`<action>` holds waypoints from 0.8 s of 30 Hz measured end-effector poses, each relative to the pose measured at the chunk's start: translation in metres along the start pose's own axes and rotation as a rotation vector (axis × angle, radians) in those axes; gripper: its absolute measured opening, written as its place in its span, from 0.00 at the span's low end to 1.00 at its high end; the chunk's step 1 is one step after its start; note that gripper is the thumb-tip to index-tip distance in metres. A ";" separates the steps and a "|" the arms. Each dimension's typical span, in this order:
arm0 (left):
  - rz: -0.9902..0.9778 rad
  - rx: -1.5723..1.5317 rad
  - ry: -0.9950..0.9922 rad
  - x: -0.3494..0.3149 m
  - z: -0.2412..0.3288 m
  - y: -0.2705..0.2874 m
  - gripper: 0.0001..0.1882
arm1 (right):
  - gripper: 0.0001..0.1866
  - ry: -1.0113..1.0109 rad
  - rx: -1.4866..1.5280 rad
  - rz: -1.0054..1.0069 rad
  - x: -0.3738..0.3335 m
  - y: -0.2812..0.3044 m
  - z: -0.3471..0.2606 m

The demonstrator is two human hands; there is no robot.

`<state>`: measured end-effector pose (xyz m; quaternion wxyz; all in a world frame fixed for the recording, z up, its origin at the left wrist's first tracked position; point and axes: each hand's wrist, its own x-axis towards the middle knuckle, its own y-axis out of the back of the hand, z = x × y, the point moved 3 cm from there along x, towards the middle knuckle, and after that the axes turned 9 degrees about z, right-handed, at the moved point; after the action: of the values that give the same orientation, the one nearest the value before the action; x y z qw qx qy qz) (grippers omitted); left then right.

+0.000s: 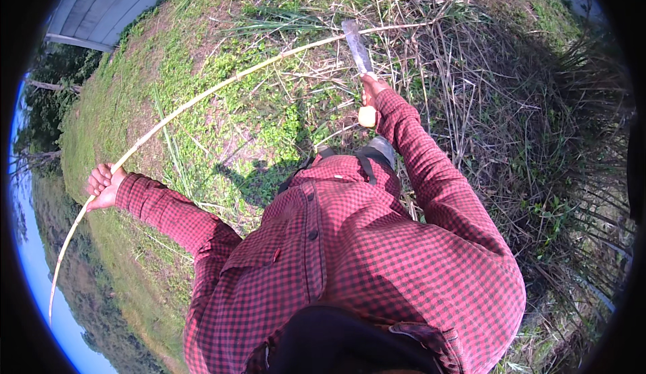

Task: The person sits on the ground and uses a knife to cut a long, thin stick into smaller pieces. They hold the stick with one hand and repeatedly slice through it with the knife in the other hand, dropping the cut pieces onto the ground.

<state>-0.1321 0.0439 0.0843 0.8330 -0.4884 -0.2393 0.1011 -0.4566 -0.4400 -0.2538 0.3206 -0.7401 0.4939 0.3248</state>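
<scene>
A long, thin, pale yellow cane stalk [229, 81] runs from the lower left rim up to the dry litter at the top. My left hand [104, 185] is closed round it, out at the left. In my right hand [371, 91] is a machete [356, 45], gripped by its handle, whose pale yellow end [367, 116] sticks out below the fist. The broad grey blade points up and lies across the stalk in this view; I cannot tell whether it touches. Red and black checked sleeves cover both my arms.
Cut dry stalks [431, 78] litter the ground at the top and right. Low green weeds [269, 131] grow in the middle. A grey panelled wall [111, 4] stands at the upper left. Dense dark stalks [595, 98] line the right rim, and a wooded hillside [87, 286] shows at lower left.
</scene>
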 end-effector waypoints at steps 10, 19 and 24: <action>-0.045 0.034 0.070 -0.014 -0.024 -0.032 0.33 | 0.16 -0.091 -0.133 -0.229 -0.012 -0.003 0.025; -0.041 0.028 0.123 -0.040 -0.054 -0.025 0.33 | 0.17 0.007 -0.407 -0.821 -0.151 -0.079 0.038; -0.033 -0.002 0.047 -0.018 -0.029 -0.016 0.33 | 0.15 0.009 -0.325 -0.525 -0.111 -0.051 0.008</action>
<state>-0.1345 0.0064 0.0813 0.8395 -0.4875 -0.2277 0.0758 -0.4435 -0.3603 -0.1618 0.2687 -0.8855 0.2286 0.3023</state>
